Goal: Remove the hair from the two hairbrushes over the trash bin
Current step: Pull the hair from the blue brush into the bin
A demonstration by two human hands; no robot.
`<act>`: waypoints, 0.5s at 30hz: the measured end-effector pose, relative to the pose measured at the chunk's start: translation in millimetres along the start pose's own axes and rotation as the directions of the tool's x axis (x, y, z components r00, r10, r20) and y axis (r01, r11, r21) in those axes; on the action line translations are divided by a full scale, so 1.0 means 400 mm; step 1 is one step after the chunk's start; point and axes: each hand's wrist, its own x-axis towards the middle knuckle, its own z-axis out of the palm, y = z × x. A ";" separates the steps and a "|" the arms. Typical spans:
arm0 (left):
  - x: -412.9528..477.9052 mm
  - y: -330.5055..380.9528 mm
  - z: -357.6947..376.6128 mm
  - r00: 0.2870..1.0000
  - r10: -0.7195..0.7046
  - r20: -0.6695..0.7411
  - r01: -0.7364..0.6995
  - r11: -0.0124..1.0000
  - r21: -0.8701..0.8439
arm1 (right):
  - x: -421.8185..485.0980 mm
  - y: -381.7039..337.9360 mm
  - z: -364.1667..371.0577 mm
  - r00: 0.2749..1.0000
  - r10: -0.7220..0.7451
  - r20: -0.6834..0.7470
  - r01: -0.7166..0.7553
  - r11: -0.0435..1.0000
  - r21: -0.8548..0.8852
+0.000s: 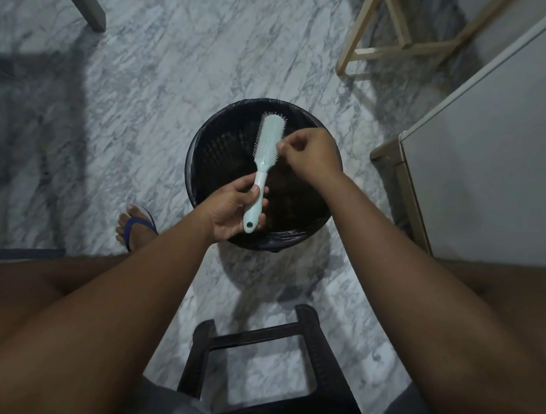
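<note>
Item 1: pale mint hairbrush [265, 154], which I see held over the mouth of the bin, bristle head pointing away from me, handle toward me.
Item 2: left hand [232, 212], fingers wrapped round the brush handle, clamped on it.
Item 3: right hand [307, 156], fingertips pinched together at the right edge of the bristle head. I cannot tell whether any hair is caught between them.
Item 4: round black trash bin [199, 176] with a dark liner, standing on the grey-veined marble floor [127, 106]; I note a dark mass inside, under the brush.
Item 5: dark plastic stool [320, 349] near me.
Item 6: left foot in a blue flip-flop [136, 226], just left of the bin.
Item 7: pale wooden frame [402, 47], far right.
</note>
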 end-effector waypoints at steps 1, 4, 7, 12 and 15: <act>0.000 -0.001 -0.001 1.000 0.012 -0.012 -0.012 1.000 -0.024 | 0.003 -0.004 -0.008 0.998 -0.003 -0.059 0.004 1.000 0.027; -0.002 -0.005 -0.015 0.999 0.028 -0.038 -0.030 0.998 -0.054 | 0.030 0.000 -0.035 0.980 0.028 -0.198 -0.008 0.995 0.103; -0.006 -0.010 -0.024 0.999 0.008 -0.039 -0.009 1.000 -0.024 | 0.037 0.004 -0.032 0.989 0.066 -0.131 -0.051 0.992 0.116; -0.008 -0.014 -0.001 0.999 -0.029 0.018 0.029 0.999 0.018 | 0.007 -0.008 0.011 0.999 0.036 0.020 -0.037 0.998 0.055; -0.008 -0.013 0.005 0.999 -0.038 0.020 0.037 0.999 0.033 | 0.014 -0.012 0.008 0.998 0.046 -0.049 -0.045 0.999 0.024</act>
